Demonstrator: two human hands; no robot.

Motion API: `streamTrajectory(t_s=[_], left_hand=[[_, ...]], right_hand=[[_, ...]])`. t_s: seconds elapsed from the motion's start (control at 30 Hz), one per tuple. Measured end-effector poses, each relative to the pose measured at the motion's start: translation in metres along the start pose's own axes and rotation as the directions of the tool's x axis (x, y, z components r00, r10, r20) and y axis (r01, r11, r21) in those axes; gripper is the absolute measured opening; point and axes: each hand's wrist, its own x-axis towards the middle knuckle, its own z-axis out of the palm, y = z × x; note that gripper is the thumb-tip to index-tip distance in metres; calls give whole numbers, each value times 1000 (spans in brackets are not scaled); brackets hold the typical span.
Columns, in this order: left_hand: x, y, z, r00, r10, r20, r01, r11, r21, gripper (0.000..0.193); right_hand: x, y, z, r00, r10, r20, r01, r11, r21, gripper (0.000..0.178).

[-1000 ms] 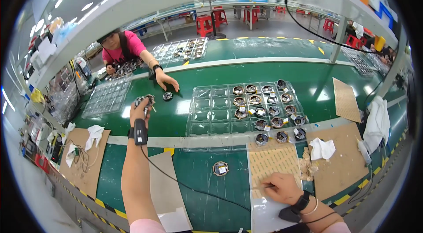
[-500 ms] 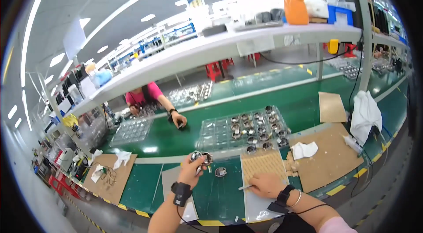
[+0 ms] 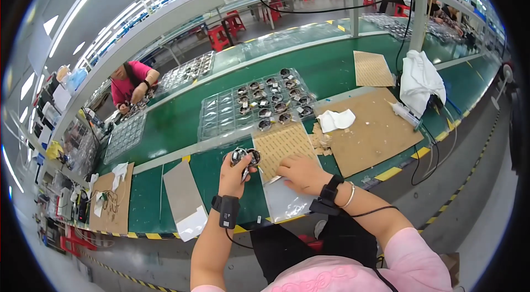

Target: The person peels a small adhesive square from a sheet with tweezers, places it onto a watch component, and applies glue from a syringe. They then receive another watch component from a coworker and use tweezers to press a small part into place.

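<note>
My left hand (image 3: pixel 232 177) is closed around several round, silver-and-dark ring-shaped parts (image 3: pixel 253 157) with small white pieces on them. It hovers over the green bench, beside a tan sheet with rows of marks (image 3: pixel 282 145). Bent fingers bring my right hand (image 3: pixel 302 175) down near the lower end of that sheet, over a clear plastic sleeve (image 3: pixel 287 203). What its fingertips pinch is hard to see. Beyond both hands, a clear compartment tray (image 3: pixel 221 112) holds more such round parts (image 3: pixel 265 101) on its right side.
A brown board (image 3: pixel 375 137) lies to the right, with a white cloth (image 3: pixel 337 120) at its left edge. Further right stand a shelf post (image 3: pixel 418 21), a draped white cloth (image 3: pixel 420 79) and a tube (image 3: pixel 406 114). A co-worker in pink (image 3: pixel 130 85) sits across, far left.
My view has tipped down and shifted right. The loose round part on the bench between my hands no longer shows. Across the bench, the co-worker's outstretched arm has drawn back.
</note>
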Motion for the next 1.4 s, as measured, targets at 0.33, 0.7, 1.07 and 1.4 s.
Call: streamTrajectory(t_s=[0.33, 0.7, 1.07, 1.4], left_hand=[[-9, -21, -8, 999, -33, 16, 30, 987, 158, 22], [12, -37, -21, 991, 114, 70, -131, 938, 321, 20], [15, -52, -17, 862, 471, 186, -392, 388, 834, 41], [-18, -25, -28, 882, 443, 159, -277, 215, 936, 47]], right_hand=[[-106, 13, -91, 741, 591, -319, -509, 804, 307, 11], [-191, 119, -177, 27, 957, -290, -350, 281, 894, 20], [-246, 203, -210, 565, 708, -423, -818, 419, -393, 48], [-222, 161, -197, 751, 509, -422, -648, 690, -322, 48]])
